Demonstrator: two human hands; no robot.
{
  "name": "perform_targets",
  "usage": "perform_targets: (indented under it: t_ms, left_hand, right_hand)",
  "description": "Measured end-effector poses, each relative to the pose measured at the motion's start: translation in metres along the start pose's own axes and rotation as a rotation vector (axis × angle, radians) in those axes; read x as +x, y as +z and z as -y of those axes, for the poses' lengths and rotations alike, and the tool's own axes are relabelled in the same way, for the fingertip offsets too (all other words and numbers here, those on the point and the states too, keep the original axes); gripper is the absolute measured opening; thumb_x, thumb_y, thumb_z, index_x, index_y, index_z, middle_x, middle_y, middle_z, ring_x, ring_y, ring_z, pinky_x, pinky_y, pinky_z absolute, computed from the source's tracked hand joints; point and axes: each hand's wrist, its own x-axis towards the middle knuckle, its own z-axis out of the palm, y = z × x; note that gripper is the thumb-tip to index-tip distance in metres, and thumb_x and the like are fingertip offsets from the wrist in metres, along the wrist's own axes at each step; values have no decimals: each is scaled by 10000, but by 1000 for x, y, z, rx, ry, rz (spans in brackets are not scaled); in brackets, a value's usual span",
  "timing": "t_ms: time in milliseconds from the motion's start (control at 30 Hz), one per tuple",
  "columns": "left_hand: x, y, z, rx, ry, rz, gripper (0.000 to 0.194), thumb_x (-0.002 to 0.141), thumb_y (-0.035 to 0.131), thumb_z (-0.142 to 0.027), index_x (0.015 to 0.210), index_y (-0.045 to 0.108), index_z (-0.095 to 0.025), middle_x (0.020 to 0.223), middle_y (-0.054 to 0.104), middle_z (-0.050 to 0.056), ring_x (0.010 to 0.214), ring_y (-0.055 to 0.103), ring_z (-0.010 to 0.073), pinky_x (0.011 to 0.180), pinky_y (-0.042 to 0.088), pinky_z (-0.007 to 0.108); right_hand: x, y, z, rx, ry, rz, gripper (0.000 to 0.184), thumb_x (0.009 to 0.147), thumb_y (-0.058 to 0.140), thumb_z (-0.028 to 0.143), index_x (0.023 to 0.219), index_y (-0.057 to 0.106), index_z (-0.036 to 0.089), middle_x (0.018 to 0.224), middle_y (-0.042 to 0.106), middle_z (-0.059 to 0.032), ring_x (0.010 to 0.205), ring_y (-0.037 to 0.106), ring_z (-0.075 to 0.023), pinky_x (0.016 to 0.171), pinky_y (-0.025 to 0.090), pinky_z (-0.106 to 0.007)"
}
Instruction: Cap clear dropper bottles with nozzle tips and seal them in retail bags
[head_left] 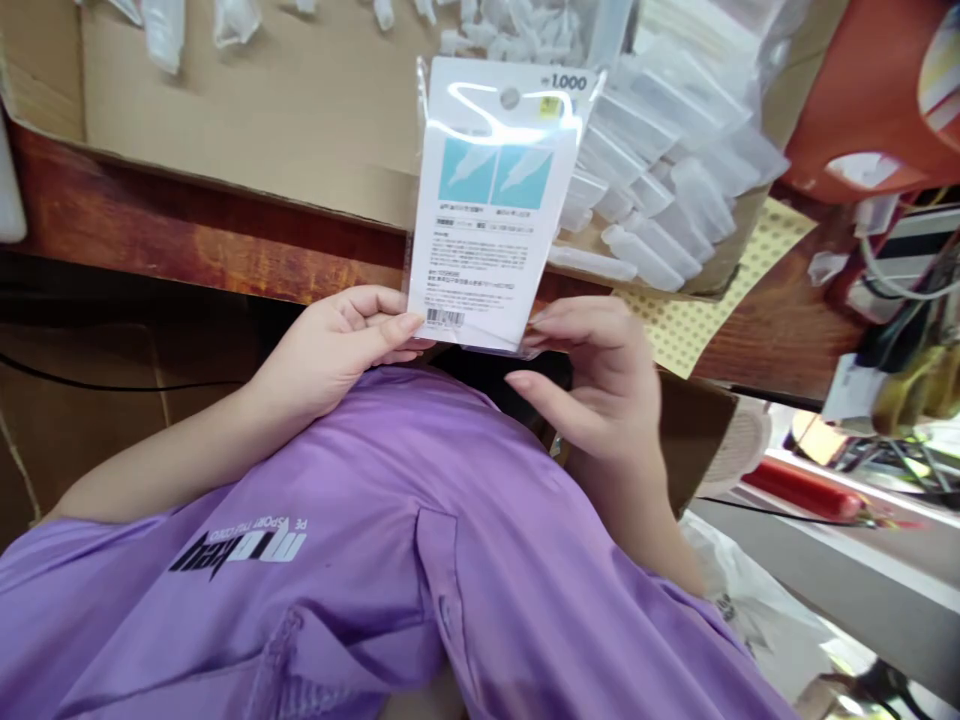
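Head view: we pinch the lower left corner of a flat white printed card in clear plastic wrap (487, 270) in our left hand (326, 345); our right hand (611, 385) sits at its lower right corner, thumb and fingers parted. Beyond, a brown cardboard tray (247, 140) with translucent plastic tubes (652, 245) rests on the reddish-brown wooden tabletop (187, 238); a red cylinder (802, 488) lies far right.

Left of my fingers (371, 300) runs a thin black cable (112, 387); just beyond them I have the reddish wooden table (225, 240); well off to their right lies a red fire extinguisher (802, 487), and to their right but closer to me, a crumpled white plastic bag (765, 590)
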Motion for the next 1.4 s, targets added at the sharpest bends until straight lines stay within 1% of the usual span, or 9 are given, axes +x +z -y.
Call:
perform_targets:
  t_ms: [67,133,267,433,600,833,1000,1167,1400]
  left_hand:
    - [0,1,0,16,-21,5,207,783,796,-315,895,705,-166,928,785,44,865,751,168,830,599,264]
    - [0,3,0,33,-41,6,208,781,799,-304,906,700,-170,920,787,40,834,755,155,796,605,236]
    - [-2,3,-3,110,-77,19,205,768,811,-286,915,732,-167,897,793,46,807,758,145,761,602,191]
    - [-1,-4,-2,160,-81,29,166,734,837,-274,827,755,-164,805,791,45,742,758,146,746,608,193]
    - [1,-9,1,125,-133,45,160,713,847,-264,803,755,-167,838,795,57,716,759,171,751,626,253]
    - [1,-14,3,92,-118,67,152,743,817,-315,776,759,-179,781,787,63,699,757,195,737,630,291]
    - [-3,-16,4,130,-55,-14,158,755,804,-342,751,751,-193,765,781,44,688,743,193,729,625,314]
    - [-9,-21,4,257,-6,-93,125,731,828,-324,747,756,-223,768,774,2,726,728,154,791,592,266]
    - [-6,-28,-7,51,-176,62,168,633,814,-321,652,752,-166,635,745,87,591,730,264,621,622,385]
  right_hand:
    - [-3,10,-5,43,-99,-56,272,819,709,172,1048,603,273,988,625,-23,950,611,-179,828,529,-359]
    - [-4,19,-5,115,-86,-102,173,848,668,128,967,632,248,939,639,-11,916,621,-149,816,520,-319]
    - [-8,25,-1,355,141,-164,40,865,687,238,866,652,219,877,666,-6,812,634,-125,724,527,-267]
    - [-9,28,4,728,510,-204,188,795,773,326,774,638,198,749,662,20,693,622,-91,698,538,-230]
    - [-6,29,10,864,698,-193,282,736,816,384,746,623,179,718,671,13,679,643,-85,683,558,-206]
    - [-2,29,12,977,752,-201,471,639,885,325,909,517,208,660,679,55,629,699,-104,588,565,-172]
    - [0,29,12,1043,781,-41,325,687,857,343,849,633,171,741,706,15,656,692,-86,645,588,-184]
    - [6,29,14,1046,710,-11,293,723,833,373,750,617,176,650,654,42,577,601,-54,599,542,-167]
    - [14,27,14,1313,661,268,254,758,796,356,750,618,175,631,654,22,537,612,-85,563,543,-206]
